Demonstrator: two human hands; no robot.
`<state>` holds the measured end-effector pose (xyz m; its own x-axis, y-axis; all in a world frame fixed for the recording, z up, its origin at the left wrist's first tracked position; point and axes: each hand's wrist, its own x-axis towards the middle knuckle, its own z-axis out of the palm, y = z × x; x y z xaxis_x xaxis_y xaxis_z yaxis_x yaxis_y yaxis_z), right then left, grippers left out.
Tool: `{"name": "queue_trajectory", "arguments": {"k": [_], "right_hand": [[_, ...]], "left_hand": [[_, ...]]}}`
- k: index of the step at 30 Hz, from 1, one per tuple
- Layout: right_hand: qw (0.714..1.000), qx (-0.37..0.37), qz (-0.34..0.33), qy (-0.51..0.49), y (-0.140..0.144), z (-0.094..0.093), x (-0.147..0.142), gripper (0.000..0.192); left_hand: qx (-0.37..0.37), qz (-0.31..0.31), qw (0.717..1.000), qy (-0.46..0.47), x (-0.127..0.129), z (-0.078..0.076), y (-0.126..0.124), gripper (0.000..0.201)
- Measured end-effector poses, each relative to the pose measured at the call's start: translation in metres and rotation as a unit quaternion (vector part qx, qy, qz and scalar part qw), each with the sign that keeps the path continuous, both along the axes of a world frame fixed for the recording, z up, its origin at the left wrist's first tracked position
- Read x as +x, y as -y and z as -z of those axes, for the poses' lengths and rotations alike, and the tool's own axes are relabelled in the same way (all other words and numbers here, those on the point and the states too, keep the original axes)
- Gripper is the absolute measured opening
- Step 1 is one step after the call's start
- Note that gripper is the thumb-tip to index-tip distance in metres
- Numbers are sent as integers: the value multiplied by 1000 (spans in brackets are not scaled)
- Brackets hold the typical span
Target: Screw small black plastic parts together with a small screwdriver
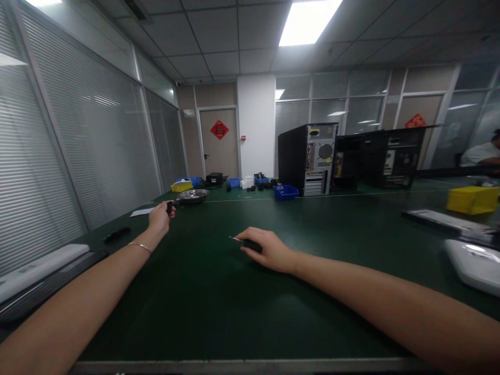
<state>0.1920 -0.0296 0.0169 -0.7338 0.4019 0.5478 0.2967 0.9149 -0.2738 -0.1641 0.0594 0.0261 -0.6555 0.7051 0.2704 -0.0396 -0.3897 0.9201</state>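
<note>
Left hand: my left hand [159,219] is stretched far out over the green worktop [219,302], its fingers closed on a small black object [169,207] pinched at the fingertips; I can't tell what the object is.
Right hand: my right hand [267,250] rests low on the worktop, fingers curled over a black-handled tool [250,244] whose thin metal tip pokes out to the left.
Bracelet: a thin bracelet [139,246] sits on my left wrist.
Metal dish: a round metal dish [192,196] lies just beyond the left hand.
Paper: a white sheet [141,212] lies left of that hand.
Computer cases: an upright black tower [308,159] stands at the far side, with a blue bin [286,191] at its foot.
Yellow bin: a yellow bin [472,200] sits far right.
</note>
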Motion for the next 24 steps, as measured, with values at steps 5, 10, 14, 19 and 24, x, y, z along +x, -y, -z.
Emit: {"name": "queue_trajectory", "arguments": {"k": [5,10,14,19,24], "right_hand": [[1000,-4,-4,-4,-2,1,-1,30],[1000,3,5,-26,-6,5,-1,30],[999,-3,15,-43,-10,7,-1,29],[998,-16,22,-56,-14,8,0,26],[997,-28,50,-47,-15,10,0,24]], "left_hand": [[-4,52,999,-12,5,1,0,21],[-23,150,987,-53,39,4,10,22],[-59,286,950,-108,83,6,32,23],[-108,477,846,-214,132,12,62,28],[-84,507,820,-251,148,14,74,30]]}}
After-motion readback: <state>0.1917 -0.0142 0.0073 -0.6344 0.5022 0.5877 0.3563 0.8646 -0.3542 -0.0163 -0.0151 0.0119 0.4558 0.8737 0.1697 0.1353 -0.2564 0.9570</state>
